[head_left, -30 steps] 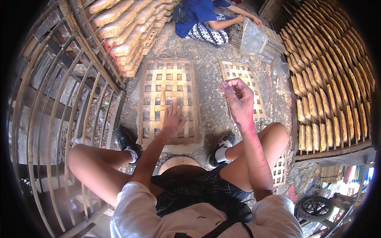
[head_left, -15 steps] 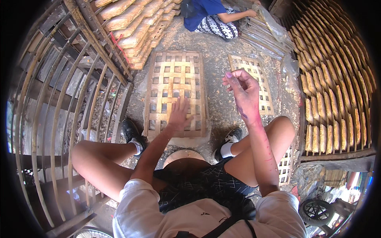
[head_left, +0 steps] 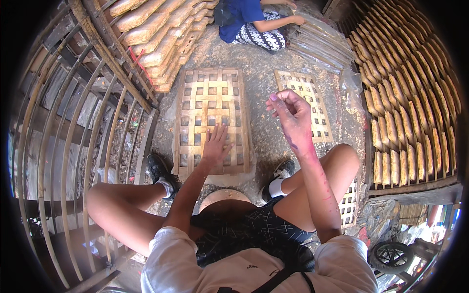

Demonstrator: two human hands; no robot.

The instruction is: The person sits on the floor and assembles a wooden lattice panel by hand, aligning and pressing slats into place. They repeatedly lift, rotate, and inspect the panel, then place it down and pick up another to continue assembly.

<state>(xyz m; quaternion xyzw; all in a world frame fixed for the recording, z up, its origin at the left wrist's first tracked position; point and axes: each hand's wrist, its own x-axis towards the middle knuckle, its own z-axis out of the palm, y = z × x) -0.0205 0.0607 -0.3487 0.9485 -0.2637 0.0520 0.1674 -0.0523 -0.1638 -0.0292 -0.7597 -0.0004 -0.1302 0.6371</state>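
A rectangular woven bamboo lattice tray (head_left: 236, 97) lies on the ground between my feet. My left hand (head_left: 217, 145) is over its near half, palm down with the fingers spread; whether it touches the slats I cannot tell. Raised to the right of the tray is my right hand (head_left: 294, 113), its fingers curled and the thumb drawn in. Anything in that pinch is too small or hidden to make out. Pink and purple stains mark the right hand and forearm. Behind it a second lattice panel (head_left: 309, 92) rests on the ground.
Yellowish slabs (head_left: 398, 119) stand in rows on a rack at right; similar slabs (head_left: 156, 36) are stacked at upper left. A slatted bamboo fence (head_left: 93, 132) borders my left. At the far side a co-worker in blue (head_left: 246, 19) sits by plastic-covered pieces (head_left: 320, 44).
My left hand, blurred before, now shows sharply over the tray. My right hand keeps its curled pose. The co-worker's lifted plastic has come down, and the whole view has shifted slightly.
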